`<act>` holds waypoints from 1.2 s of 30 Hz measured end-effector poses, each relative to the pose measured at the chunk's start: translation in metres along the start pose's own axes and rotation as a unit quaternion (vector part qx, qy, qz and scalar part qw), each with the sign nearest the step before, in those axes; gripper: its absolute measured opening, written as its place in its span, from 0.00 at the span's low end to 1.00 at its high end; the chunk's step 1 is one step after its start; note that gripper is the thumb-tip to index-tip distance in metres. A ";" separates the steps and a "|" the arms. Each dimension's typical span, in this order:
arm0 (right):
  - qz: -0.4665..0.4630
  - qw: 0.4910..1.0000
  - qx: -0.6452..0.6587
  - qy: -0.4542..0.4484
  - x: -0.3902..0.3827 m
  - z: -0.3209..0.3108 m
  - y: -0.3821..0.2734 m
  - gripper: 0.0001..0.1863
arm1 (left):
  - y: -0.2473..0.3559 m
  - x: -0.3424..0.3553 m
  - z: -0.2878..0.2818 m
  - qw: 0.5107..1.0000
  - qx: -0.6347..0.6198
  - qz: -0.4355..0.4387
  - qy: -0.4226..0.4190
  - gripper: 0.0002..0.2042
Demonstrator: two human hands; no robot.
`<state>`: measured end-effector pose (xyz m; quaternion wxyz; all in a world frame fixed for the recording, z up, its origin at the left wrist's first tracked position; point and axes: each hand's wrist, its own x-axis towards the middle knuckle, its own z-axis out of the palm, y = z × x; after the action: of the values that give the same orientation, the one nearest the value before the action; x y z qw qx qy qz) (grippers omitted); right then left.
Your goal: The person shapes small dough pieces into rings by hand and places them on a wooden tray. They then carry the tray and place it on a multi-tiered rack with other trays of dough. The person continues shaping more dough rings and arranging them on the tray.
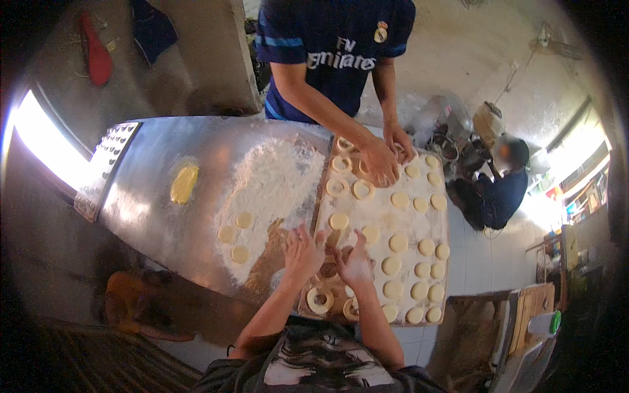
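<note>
My left hand [301,254] is over the left edge of a floured wooden board [409,216], fingers stretched out, with no object visible in it. Close beside it, my right hand [356,265] hovers low over the board with its fingers apart. Whether its fingertips touch dough is unclear. Pale dough discs cover much of the board, one [339,221] just beyond my hands. Dough rings lie along its left side, including a near ring [320,300]. Across the table, another person's hands [380,164] work among the far rings.
The metal table [147,206] carries spread flour [265,180], three small dough discs [240,254] and a yellow lump [184,183]. A perforated metal sheet [108,167] sits at its left end. Another person [498,187] crouches at right near pots. A wooden stand [531,314] is at lower right.
</note>
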<state>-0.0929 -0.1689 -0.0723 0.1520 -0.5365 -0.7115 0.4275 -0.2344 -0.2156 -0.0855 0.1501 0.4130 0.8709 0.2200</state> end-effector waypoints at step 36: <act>-0.267 0.915 -0.298 0.059 0.149 0.186 -0.131 0.19 | -0.185 0.052 -0.108 0.992 -0.031 0.115 0.037 0.16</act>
<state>-0.3573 -0.1266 -0.1170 0.1356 -0.3710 -0.9125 0.1068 -0.4352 -0.3063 -0.0906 0.1039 0.4973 0.8153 0.2777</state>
